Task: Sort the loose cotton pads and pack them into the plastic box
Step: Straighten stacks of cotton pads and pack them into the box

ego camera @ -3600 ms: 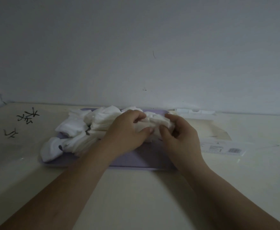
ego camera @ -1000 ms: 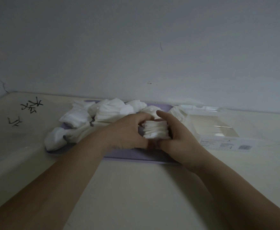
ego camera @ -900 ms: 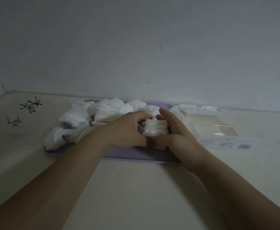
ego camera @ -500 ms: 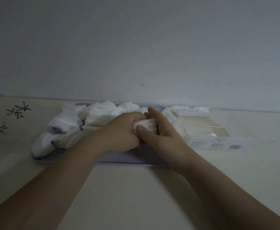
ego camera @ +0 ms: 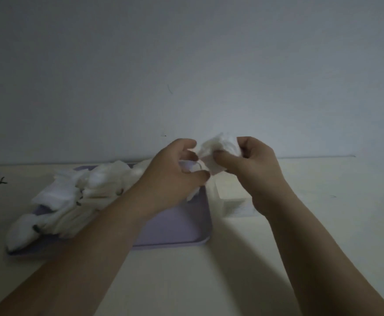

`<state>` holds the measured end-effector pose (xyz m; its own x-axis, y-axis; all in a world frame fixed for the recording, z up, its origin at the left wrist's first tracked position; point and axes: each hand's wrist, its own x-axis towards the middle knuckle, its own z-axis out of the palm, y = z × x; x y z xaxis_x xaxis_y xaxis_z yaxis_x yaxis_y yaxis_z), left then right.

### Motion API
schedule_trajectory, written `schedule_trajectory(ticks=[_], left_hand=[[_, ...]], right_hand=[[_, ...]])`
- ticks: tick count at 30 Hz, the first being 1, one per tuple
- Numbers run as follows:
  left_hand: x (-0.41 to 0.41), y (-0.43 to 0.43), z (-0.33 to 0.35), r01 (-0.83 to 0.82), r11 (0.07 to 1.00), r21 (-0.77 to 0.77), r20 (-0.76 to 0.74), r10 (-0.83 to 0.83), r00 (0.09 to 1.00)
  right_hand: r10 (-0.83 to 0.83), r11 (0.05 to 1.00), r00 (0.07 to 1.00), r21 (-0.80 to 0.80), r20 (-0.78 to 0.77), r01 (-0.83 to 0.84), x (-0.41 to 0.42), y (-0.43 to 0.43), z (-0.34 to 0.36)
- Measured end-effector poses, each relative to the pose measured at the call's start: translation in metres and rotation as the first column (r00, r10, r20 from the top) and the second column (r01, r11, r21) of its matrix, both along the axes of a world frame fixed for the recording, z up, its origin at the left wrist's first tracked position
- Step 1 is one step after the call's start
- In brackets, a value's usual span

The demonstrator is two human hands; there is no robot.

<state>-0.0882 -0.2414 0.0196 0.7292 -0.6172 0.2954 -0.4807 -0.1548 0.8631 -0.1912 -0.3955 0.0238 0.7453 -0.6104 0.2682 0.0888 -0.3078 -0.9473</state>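
Pads lifted clear of the tray, box waiting below

My right hand (ego camera: 252, 165) grips a bunch of pads (ego camera: 218, 151) above the tray's (ego camera: 177, 226) right edge; my left hand (ego camera: 175, 176), fingers loosely curled and empty, hovers just beside it. The box (ego camera: 232, 199), touching the tray's right side, lies directly beneath the right hand, the nearer one. Loose pads (ego camera: 72, 197) crowd the tray's left half.

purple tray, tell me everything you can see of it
The flat pale purple plastic tray has rounded corners and a low raised rim. It lies level on the cream tabletop, left of the clear plastic box. A loose heap of white cotton pads covers its left and far parts; the near right part is bare. The left forearm crosses above it.
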Motion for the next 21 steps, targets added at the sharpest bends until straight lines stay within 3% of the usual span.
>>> schedule_trajectory(ticks=[2,4,7,10,13,21], left_hand=[[-0.005,-0.015,-0.012,-0.021,0.99,0.143,0.135,0.002,0.991],[-0.01,-0.027,-0.026,-0.017,0.97,0.243,0.173,-0.026,0.985],[-0.009,-0.04,-0.04,-0.013,0.972,0.236,0.124,-0.017,0.992],[-0.007,-0.044,-0.043,0.045,0.979,0.199,0.074,-0.06,0.995],[-0.004,-0.041,-0.044,0.073,0.986,0.15,0.045,-0.08,0.996],[0.001,-0.033,-0.047,0.063,0.993,0.097,-0.02,-0.061,0.998]], right_hand=[[-0.166,0.971,0.972,-0.199,-0.164,0.132,-0.005,-0.01,0.0],[-0.25,0.926,0.907,-0.356,-0.338,0.123,-0.008,-0.018,-0.004],[-0.348,0.88,0.804,-0.463,-0.483,0.103,-0.003,-0.027,-0.018],[-0.416,0.847,0.755,-0.519,-0.508,0.118,0.005,-0.03,-0.027],[-0.406,0.844,0.75,-0.528,-0.522,0.09,0.006,-0.023,-0.022],[-0.143,0.938,0.807,-0.34,-0.573,-0.075,-0.009,-0.032,-0.005]])
